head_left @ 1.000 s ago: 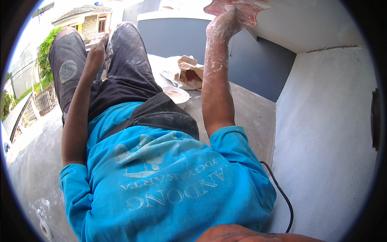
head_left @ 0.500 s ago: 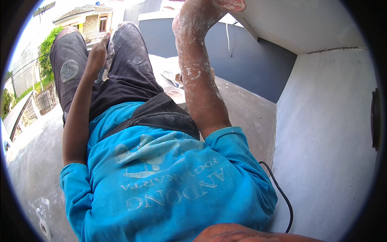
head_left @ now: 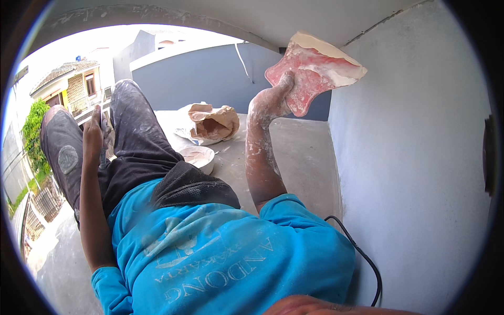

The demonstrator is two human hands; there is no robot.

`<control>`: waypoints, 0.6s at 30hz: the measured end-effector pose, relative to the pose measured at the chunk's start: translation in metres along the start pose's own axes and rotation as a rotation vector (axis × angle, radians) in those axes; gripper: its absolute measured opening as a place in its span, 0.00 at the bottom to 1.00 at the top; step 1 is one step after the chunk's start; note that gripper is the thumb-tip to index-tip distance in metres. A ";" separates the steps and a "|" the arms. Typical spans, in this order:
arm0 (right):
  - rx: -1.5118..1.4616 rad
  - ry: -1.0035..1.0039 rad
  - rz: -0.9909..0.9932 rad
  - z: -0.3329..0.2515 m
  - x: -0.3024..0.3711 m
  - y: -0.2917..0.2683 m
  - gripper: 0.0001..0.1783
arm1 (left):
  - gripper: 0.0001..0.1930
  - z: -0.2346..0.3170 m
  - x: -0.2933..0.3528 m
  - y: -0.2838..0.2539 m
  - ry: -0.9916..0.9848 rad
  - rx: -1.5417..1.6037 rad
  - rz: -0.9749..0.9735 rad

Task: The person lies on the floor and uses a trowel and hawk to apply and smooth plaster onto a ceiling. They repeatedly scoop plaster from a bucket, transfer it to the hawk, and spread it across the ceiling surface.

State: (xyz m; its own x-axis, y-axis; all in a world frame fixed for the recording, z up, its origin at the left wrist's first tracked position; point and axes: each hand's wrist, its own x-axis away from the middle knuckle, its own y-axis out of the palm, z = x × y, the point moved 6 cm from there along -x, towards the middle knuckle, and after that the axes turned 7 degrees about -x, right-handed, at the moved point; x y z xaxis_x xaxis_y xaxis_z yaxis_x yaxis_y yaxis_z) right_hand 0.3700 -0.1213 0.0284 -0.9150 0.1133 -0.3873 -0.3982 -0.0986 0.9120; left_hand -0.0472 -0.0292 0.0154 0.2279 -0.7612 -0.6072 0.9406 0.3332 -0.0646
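Observation:
My right hand [head_left: 273, 100], dusted white, is raised and closed on a red plastic plaster spreader [head_left: 311, 73], its thumb lying over the face. Wet cream plaster coats the spreader's upper and right edge. It appears close to the ceiling [head_left: 247, 16] and the pale wall [head_left: 404, 157]; whether it touches either I cannot tell. Down by my thighs, my left hand [head_left: 93, 135] is closed round a thin greyish thing, mostly hidden by the fingers.
A round white tub [head_left: 208, 164] with pale mix stands beside my hip. Behind it lies an open paper sack [head_left: 228, 122] on the grey floor [head_left: 299, 152]. A black cable [head_left: 367, 251] curves along the wall. A dark grey low wall [head_left: 210, 79] stands beyond.
My right hand has moved to the right and lower in the picture, bringing the whole spreader into sight. The view has shifted, showing the sack and more ceiling. My left hand stays by my thighs.

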 end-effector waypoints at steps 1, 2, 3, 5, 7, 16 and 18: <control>0.065 0.019 0.006 -0.003 -0.010 0.009 0.28 | 0.23 0.000 -0.001 0.001 0.033 0.026 0.033; 0.112 -0.117 -0.034 -0.007 -0.028 0.015 0.28 | 0.22 -0.003 -0.009 0.004 0.056 0.021 0.005; 0.151 -0.238 -0.087 -0.002 -0.051 0.021 0.29 | 0.21 -0.010 -0.018 0.003 0.077 0.018 -0.003; 0.258 -0.481 -0.182 0.002 -0.094 0.038 0.30 | 0.19 -0.004 -0.023 0.014 0.100 0.005 -0.005; 0.331 -0.712 -0.194 0.004 -0.119 0.059 0.30 | 0.19 -0.003 -0.021 0.010 0.096 -0.021 -0.023; 0.482 -1.182 -0.011 -0.036 -0.127 0.098 0.30 | 0.22 -0.012 -0.029 0.012 0.090 0.018 0.032; 0.446 -1.150 -0.092 -0.035 -0.126 0.101 0.30 | 0.24 -0.023 -0.043 0.000 0.123 -0.097 0.023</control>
State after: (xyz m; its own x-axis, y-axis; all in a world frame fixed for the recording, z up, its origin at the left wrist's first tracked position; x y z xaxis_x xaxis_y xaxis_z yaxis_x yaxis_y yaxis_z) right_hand 0.4427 -0.1804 0.1649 -0.2060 0.9268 -0.3140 -0.1953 0.2755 0.9413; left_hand -0.0625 0.0167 0.0233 0.2111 -0.6808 -0.7014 0.9055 0.4065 -0.1221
